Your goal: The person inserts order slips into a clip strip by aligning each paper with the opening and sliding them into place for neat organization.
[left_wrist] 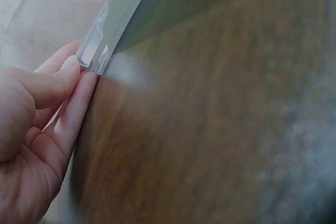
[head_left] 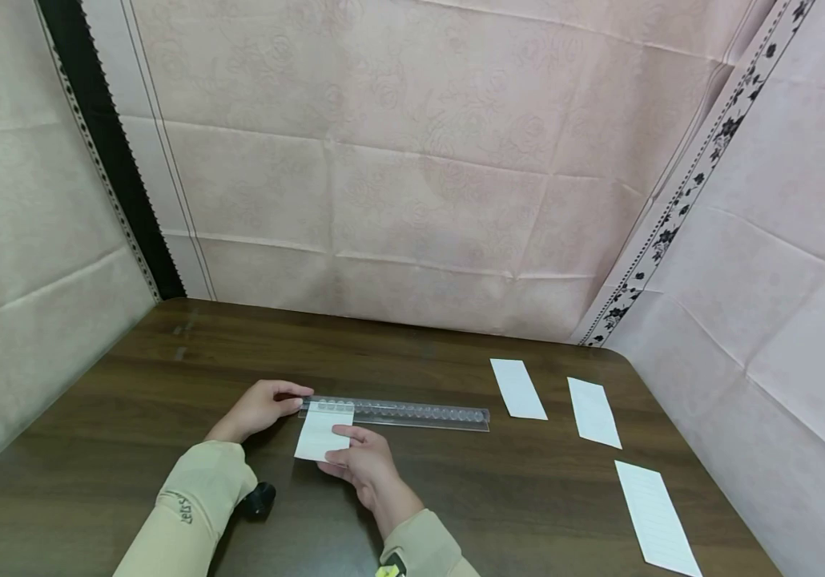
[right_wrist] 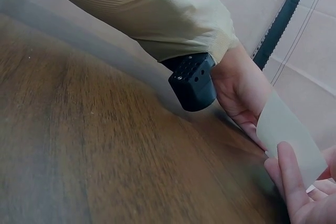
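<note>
A long clear plastic strip [head_left: 420,413], with a row of rounded shapes along it, lies crosswise in the head view. My left hand [head_left: 263,407] pinches its left end between thumb and fingers. The left wrist view shows the folded profile of that clear end [left_wrist: 94,51] at the fingertips. My right hand [head_left: 365,463] pinches a white paper card [head_left: 319,439] by its lower right part. The card's top edge overlaps the strip near its left end. In the right wrist view the card [right_wrist: 289,129] stands tilted, with fingers on both its sides.
White paper slips [head_left: 518,389], [head_left: 594,412] and a longer lined slip [head_left: 657,517] lie on the right of the brown wooden table [head_left: 513,497]. A black wrist camera [head_left: 259,501] sits at the left sleeve. Pale patterned cloth [head_left: 420,200] hangs behind and beside the table.
</note>
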A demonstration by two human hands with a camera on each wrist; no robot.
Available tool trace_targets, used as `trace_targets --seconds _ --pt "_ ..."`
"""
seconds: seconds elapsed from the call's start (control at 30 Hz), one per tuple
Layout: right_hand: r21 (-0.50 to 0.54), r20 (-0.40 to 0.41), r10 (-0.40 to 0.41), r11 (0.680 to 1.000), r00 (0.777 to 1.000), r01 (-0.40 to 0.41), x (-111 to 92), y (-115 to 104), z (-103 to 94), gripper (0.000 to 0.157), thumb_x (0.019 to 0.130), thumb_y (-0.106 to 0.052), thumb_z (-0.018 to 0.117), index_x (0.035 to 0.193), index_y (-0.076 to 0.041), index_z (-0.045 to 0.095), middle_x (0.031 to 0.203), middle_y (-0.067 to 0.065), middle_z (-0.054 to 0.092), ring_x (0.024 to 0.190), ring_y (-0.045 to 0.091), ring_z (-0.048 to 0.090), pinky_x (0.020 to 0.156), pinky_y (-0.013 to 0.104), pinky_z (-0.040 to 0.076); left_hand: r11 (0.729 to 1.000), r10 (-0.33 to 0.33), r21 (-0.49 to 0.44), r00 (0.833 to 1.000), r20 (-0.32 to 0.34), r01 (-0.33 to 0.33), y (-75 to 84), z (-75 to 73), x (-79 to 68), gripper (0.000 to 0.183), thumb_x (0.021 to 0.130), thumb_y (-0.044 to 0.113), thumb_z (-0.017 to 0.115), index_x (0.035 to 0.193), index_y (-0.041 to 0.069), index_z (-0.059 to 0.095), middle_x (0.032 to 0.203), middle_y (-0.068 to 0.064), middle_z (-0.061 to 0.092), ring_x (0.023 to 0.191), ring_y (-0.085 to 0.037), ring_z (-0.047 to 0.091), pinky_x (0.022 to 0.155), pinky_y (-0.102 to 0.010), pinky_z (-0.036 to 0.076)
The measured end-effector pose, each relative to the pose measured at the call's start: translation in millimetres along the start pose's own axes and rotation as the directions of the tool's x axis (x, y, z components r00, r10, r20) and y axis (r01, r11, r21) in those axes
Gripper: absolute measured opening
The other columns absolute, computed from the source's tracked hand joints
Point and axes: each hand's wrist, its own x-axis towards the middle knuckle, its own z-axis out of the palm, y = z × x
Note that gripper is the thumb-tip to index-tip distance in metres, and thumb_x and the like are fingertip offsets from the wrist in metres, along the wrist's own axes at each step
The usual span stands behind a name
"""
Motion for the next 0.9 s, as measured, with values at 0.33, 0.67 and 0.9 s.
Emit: trace_targets --seconds 0.33,0.67,0.9 --pt "-0.010 0.002 -0.001 1.000 1.000 0.001 1.2 -0.3 -4.8 0.040 0.076 0.021 0.058 0.114 0.008 0.058 0.095 0.013 0.067 0.075 0.020 0.064 0.069 0.036 0.055 1.000 -0.026 0.007 1.000 0.001 0.026 0.8 0.2 0.3 0.022 0.091 0.011 0.060 0.111 0.010 0.069 0.117 -0.014 0.061 0.110 -0.032 0.052 0.091 -0.051 0.041" --pt "-0.006 0.002 0.006 1.000 1.000 -0.006 0.2 -1.3 -8.2 0.040 0.076 0.021 0.058 0.114 0.008 0.058 0.096 0.012 0.067 0.076 0.020 0.064 0.069 0.036 0.055 1.000 -0.021 0.015 1.000 0.007 0.021 2.7 -0.5 -1.1 0.023 0.091 0.010 0.060 0.112 0.009 0.069 0.117 -0.014 0.061 0.110 -0.031 0.053 0.091 -0.051 0.041" --pt "-0.011 0.011 -0.003 1.000 1.000 0.004 -1.1 -2.7 -11.3 0.041 0.076 0.021 0.058 0.115 0.009 0.057 0.095 0.013 0.067 0.077 0.020 0.063 0.070 0.036 0.055 1.000 0.004 0.022 1.000 0.007 -0.004 2.7 -1.3 -2.6 0.023 0.091 0.011 0.060 0.112 0.008 0.068 0.117 -0.015 0.061 0.110 -0.031 0.053 0.091 -0.050 0.042"
